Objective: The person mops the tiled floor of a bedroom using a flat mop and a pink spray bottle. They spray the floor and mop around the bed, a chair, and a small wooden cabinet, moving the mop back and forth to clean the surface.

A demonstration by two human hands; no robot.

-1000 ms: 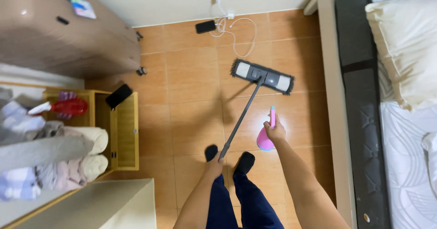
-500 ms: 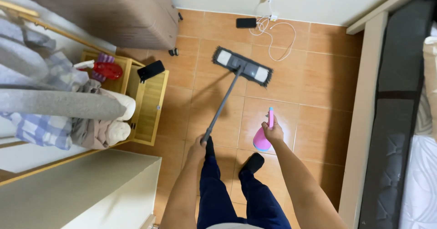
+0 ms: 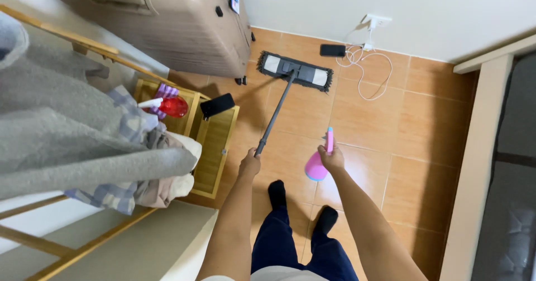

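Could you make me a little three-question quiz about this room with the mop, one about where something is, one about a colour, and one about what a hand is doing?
1. Where does the mop head lie?
A. On the tiled floor near the beige suitcase
B. On the bed
C. Inside the wooden shelf

2. What colour is the spray bottle?
A. Green
B. Pink
C. Black

3. What is the left hand doing?
A. Hanging free
B. Resting on the suitcase
C. Gripping the mop handle

Answers:
1 A, since the flat mop head sits on the orange tiles just right of the suitcase's wheels.
2 B, because the bottle in the right hand is pink all over.
3 C, as the fingers close around the handle's lower end.
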